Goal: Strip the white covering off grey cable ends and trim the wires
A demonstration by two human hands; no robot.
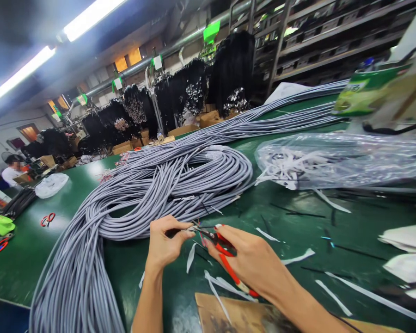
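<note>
My right hand grips diagonal cutters with red handles. The jaws point left, at the fingertips of my left hand. Thumb and forefinger of that left hand are pinched together. Fine dark and reddish strands show between the two hands, but what exactly the left fingers hold is too small to make out. Just beyond both hands lies a large looped bundle of grey cables, whose long tails run toward me at the left and away to the right. White strips are scattered below the hands.
A clear plastic bag with white strips lies right. A brown board is at the near edge. Red-handled snips and a bright green tool sit left on the green table. A person is far left.
</note>
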